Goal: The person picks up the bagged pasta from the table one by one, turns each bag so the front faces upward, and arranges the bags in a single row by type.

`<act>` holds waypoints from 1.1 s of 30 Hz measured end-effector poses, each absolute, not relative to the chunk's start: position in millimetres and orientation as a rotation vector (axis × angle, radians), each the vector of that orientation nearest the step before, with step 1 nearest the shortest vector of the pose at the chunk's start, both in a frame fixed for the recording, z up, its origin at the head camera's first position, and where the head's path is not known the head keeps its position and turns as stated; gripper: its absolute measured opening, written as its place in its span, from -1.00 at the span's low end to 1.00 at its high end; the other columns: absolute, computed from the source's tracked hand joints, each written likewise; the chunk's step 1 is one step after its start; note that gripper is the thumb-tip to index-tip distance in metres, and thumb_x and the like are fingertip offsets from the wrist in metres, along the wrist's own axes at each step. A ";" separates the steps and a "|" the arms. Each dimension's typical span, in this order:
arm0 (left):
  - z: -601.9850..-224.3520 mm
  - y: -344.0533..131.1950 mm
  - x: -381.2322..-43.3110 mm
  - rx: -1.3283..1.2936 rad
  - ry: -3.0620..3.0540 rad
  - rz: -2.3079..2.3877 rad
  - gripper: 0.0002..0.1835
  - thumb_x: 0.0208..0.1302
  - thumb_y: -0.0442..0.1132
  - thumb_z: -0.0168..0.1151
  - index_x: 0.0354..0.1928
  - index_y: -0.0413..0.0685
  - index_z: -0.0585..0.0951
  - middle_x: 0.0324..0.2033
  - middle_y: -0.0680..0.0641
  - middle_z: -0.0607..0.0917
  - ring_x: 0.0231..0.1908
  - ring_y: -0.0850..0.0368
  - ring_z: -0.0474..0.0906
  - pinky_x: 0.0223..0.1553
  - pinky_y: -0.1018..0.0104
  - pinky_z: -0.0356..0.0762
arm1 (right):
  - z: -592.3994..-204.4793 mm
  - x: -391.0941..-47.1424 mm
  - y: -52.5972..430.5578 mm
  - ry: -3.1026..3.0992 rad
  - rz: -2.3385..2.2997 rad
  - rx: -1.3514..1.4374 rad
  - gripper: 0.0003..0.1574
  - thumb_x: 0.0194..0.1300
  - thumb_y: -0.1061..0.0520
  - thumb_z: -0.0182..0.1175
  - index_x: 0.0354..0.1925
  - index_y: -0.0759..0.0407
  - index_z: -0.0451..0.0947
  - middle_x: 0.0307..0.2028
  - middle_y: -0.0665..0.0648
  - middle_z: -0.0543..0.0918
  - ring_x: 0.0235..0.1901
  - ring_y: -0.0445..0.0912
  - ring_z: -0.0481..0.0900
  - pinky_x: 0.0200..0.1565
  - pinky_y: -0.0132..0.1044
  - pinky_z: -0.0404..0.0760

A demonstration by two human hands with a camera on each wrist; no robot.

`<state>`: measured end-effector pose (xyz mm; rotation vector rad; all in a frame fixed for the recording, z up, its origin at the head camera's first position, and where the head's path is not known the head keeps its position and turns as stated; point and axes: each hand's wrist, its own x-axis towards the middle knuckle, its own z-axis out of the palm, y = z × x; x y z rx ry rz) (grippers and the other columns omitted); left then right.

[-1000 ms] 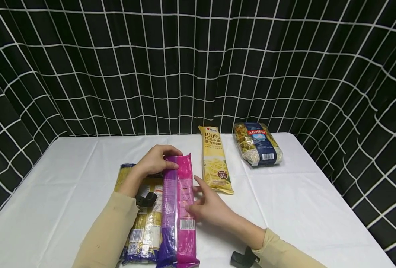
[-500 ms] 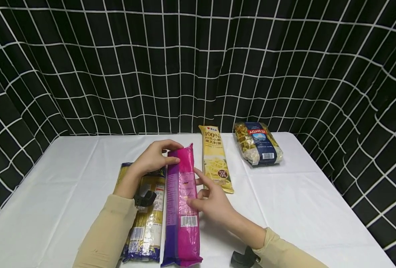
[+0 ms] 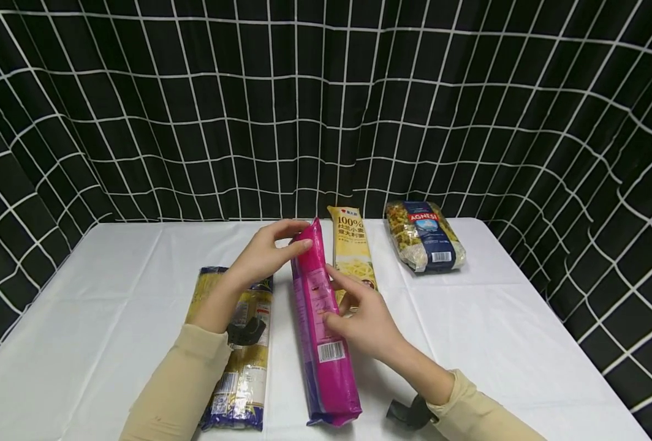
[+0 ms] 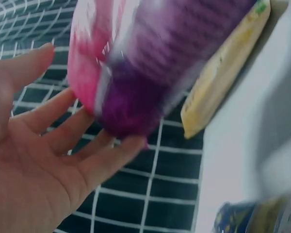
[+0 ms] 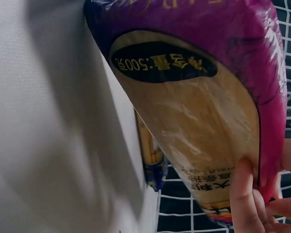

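Note:
A long pink-and-purple pasta packet [image 3: 326,312] stands tilted on its edge, with its far end raised off the white cloth. My right hand [image 3: 367,318] grips its right side, thumb on the pink face and fingers around the other side. The right wrist view shows the fingers [image 5: 242,199] against the packet's see-through window [image 5: 189,116], pale pasta inside. At the far end is my left hand [image 3: 265,251]; its fingers [image 4: 63,126] are stretched out against the packet's tip, and the thumb stands away from it in the left wrist view.
Left of the packet lies a blue-and-gold spaghetti packet [image 3: 243,367], partly under the left forearm. A yellow pasta packet [image 3: 350,245] lies behind the right hand. Farther right is an Agnesi pasta bag [image 3: 425,236]. A black gridded curtain [image 3: 326,110] rises behind the table.
The pink-and-purple packet has come away from beside the blue-and-gold one, moving right and forward, and has turned onto its edge. Both hands moved with it.

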<state>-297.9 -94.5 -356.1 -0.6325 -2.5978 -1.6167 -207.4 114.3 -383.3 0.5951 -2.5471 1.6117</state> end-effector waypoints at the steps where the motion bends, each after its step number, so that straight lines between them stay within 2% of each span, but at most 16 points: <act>1: -354.9 -91.5 -296.3 -0.634 -2.581 -1.624 -0.44 0.21 0.09 0.26 0.23 0.10 0.47 0.14 0.05 0.54 0.23 0.02 0.36 0.19 -0.10 0.34 | -382.7 -206.9 114.2 -2.548 1.593 0.611 -0.03 -0.04 0.39 0.32 0.36 0.01 0.30 -0.06 0.01 0.56 -0.44 -0.09 0.46 -0.49 -0.32 0.59; 7: -353.5 -75.6 -289.4 -0.577 -2.474 -1.628 -0.47 0.18 0.00 0.32 0.18 0.05 0.48 0.06 0.00 0.59 0.10 0.06 0.47 0.12 0.02 0.44 | -381.9 -202.8 112.5 -2.526 1.536 0.700 -0.05 -0.03 0.39 0.30 0.35 0.06 0.30 -0.18 0.03 0.50 -0.40 -0.11 0.50 -0.46 -0.29 0.64; 15: -357.1 -71.4 -289.8 -0.471 -2.413 -1.716 -0.50 0.10 -0.08 0.39 0.12 0.10 0.52 -0.01 0.03 0.61 0.03 0.12 0.49 -0.07 0.19 0.58 | -384.7 -202.7 110.1 -2.540 1.546 0.759 -0.09 0.05 0.33 0.28 0.37 0.07 0.26 -0.10 0.00 0.43 -0.30 -0.10 0.52 -0.40 -0.29 0.66; 20: -357.1 -75.3 -293.3 -0.473 -2.388 -1.800 -0.50 0.05 -0.12 0.44 0.08 0.09 0.55 -0.06 0.02 0.64 0.02 0.10 0.51 0.01 0.14 0.51 | -383.4 -204.6 112.4 -2.565 1.567 0.743 -0.20 0.20 0.11 0.30 0.37 -0.06 0.28 0.02 -0.01 0.46 -0.27 -0.10 0.58 -0.30 -0.23 0.66; 24: -357.0 -78.4 -295.4 -0.520 -2.384 -1.819 -0.47 0.03 -0.09 0.46 0.08 0.07 0.54 -0.06 0.01 0.65 0.03 0.09 0.52 0.03 0.09 0.51 | -382.7 -208.1 115.3 -2.508 1.752 0.643 -0.35 0.31 -0.02 0.20 0.34 -0.15 0.32 0.02 0.06 0.53 -0.28 -0.03 0.61 -0.31 -0.14 0.67; 30: -357.1 -80.5 -296.4 -0.594 -2.348 -1.890 -0.45 0.05 -0.16 0.45 0.12 -0.02 0.52 -0.01 -0.08 0.64 0.08 0.03 0.51 0.03 0.08 0.52 | -386.4 -214.3 118.1 -2.352 2.050 0.446 -0.45 0.40 0.03 0.10 0.32 -0.05 0.35 0.04 0.22 0.53 -0.18 0.15 0.57 -0.25 0.01 0.65; 33: -353.4 -81.3 -292.2 -0.615 -2.332 -1.916 -0.47 0.07 -0.19 0.43 0.12 -0.03 0.52 -0.01 -0.08 0.64 0.08 0.04 0.51 0.03 0.10 0.52 | -392.3 -218.0 117.7 -2.315 2.124 0.383 -0.43 0.40 0.12 0.08 0.34 -0.06 0.31 0.07 0.24 0.50 -0.13 0.15 0.56 -0.20 -0.02 0.65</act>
